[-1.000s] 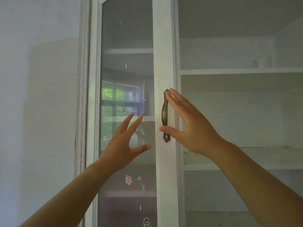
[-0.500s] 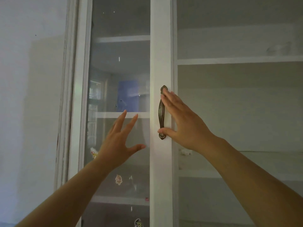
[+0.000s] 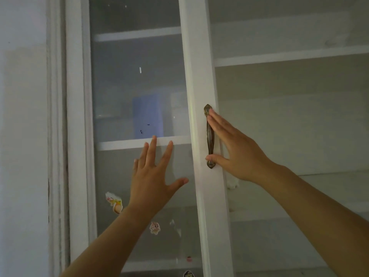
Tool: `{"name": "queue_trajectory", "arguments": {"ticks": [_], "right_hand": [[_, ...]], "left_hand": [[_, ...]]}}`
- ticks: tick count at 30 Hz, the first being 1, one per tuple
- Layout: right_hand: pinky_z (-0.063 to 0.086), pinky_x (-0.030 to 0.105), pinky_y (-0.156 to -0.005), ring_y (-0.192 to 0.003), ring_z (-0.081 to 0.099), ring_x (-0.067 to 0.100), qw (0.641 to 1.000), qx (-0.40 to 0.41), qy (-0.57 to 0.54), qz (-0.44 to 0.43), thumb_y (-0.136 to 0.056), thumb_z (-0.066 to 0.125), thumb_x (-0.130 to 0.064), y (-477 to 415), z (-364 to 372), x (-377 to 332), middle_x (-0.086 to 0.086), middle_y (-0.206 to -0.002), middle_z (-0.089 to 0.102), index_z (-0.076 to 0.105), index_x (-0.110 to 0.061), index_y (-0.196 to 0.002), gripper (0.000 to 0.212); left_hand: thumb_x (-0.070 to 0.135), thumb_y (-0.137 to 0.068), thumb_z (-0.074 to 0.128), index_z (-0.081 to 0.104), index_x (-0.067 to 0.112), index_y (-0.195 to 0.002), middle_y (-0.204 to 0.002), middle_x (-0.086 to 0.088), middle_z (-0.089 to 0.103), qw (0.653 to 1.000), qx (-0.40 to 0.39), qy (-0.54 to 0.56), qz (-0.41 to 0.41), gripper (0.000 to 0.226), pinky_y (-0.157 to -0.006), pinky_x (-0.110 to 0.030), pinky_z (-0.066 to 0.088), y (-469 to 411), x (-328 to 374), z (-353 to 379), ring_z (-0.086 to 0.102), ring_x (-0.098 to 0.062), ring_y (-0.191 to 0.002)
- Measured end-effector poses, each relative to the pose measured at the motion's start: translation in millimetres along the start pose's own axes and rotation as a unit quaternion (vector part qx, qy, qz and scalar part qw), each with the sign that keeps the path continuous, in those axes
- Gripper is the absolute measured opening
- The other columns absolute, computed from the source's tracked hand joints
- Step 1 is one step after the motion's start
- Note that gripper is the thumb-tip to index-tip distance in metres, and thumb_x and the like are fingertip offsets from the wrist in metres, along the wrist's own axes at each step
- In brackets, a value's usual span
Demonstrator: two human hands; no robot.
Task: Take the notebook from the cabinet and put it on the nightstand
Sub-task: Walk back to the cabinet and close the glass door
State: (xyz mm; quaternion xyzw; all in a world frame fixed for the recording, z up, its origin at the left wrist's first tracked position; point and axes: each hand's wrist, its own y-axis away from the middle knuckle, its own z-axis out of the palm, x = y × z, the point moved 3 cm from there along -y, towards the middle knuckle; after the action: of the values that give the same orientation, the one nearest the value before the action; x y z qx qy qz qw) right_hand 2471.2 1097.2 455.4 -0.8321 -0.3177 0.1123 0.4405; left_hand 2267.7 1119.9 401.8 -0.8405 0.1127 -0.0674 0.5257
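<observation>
A white cabinet has a glass door (image 3: 199,76) with a bronze handle (image 3: 210,136) on its right stile. My right hand (image 3: 233,150) is on that handle, fingers stretched along it and the thumb at its lower end. Spread open in front of the glass pane is my left hand (image 3: 153,182), holding nothing. Behind the glass, above a shelf (image 3: 119,144), shows a blue upright rectangle (image 3: 147,116); I cannot tell whether it is the notebook or a reflection. The nightstand is out of view.
To the right of the door the cabinet stands open, with bare white shelves (image 3: 289,56). A small white object (image 3: 232,183) sits just behind the door's edge. Cartoon stickers (image 3: 114,201) are stuck on the glass. A plain wall (image 3: 24,136) is on the left.
The door has turned: the window's reflection has left the glass and the blue rectangle shows clearly. My right hand stayed on the handle; my left hand rose a little toward the pane.
</observation>
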Motion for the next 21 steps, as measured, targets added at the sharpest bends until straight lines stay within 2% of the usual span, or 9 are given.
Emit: {"name": "queue_trajectory", "arguments": {"ticks": [3, 5, 11, 17, 21], "right_hand": [[0.019, 0.023, -0.106, -0.141, 0.007, 0.004, 1.000, 0.003, -0.006, 0.006, -0.084, 0.062, -0.036, -3.3, 8.4, 6.1, -0.021, -0.152, -0.016, -0.005, -0.027, -0.146, 0.092], [0.019, 0.020, -0.102, -0.141, 0.009, 0.005, 1.000, 0.004, -0.006, 0.007, -0.085, 0.062, -0.035, -5.8, 13.1, 10.4, -0.021, -0.152, -0.016, -0.006, -0.027, -0.146, 0.092], [0.021, 0.021, -0.103, -0.140, 0.010, 0.005, 1.000, 0.008, -0.014, 0.002, -0.085, 0.062, -0.033, -10.4, 24.4, 19.3, -0.022, -0.149, -0.018, -0.006, -0.025, -0.146, 0.092], [0.018, 0.021, -0.104, -0.141, 0.009, 0.007, 0.999, 0.013, -0.030, -0.008, -0.085, 0.062, -0.032, -11.8, 27.5, 22.7, -0.018, -0.152, -0.016, -0.006, -0.024, -0.146, 0.091], [0.012, 0.019, -0.107, -0.139, 0.007, 0.002, 0.994, 0.045, -0.096, 0.007, -0.087, 0.061, -0.027, -7.6, 38.0, 24.6, -0.012, -0.156, -0.001, 0.002, -0.024, -0.147, 0.084]], "left_hand": [[0.072, -0.071, 0.047, 0.006, 0.034, -0.145, -0.157, -0.006, -0.007, 1.000, 0.000, -0.014, -0.001, 0.093, -0.111, -0.050, 0.012, -2.9, -0.7, 5.3, -0.004, -0.029, -0.142], [0.071, -0.071, 0.047, 0.005, 0.033, -0.145, -0.157, -0.007, -0.005, 1.000, -0.003, -0.021, -0.005, 0.093, -0.110, -0.052, 0.014, -5.4, -1.1, 9.7, -0.002, -0.031, -0.143], [0.072, -0.070, 0.046, 0.017, 0.029, -0.145, -0.155, -0.013, 0.011, 0.998, 0.017, -0.054, -0.002, 0.091, -0.106, -0.057, 0.024, -9.3, -6.0, 22.1, 0.014, -0.037, -0.140], [0.073, -0.072, 0.039, 0.012, 0.030, -0.145, -0.155, -0.014, 0.008, 0.998, 0.013, -0.067, 0.005, 0.090, -0.106, -0.056, 0.022, -7.3, -7.6, 21.8, 0.011, -0.036, -0.141], [0.075, -0.073, 0.033, 0.001, 0.032, -0.145, -0.156, -0.011, -0.004, 0.996, -0.019, -0.083, -0.003, 0.090, -0.109, -0.054, 0.019, -8.3, -8.7, 20.8, 0.000, -0.034, -0.142]]}}
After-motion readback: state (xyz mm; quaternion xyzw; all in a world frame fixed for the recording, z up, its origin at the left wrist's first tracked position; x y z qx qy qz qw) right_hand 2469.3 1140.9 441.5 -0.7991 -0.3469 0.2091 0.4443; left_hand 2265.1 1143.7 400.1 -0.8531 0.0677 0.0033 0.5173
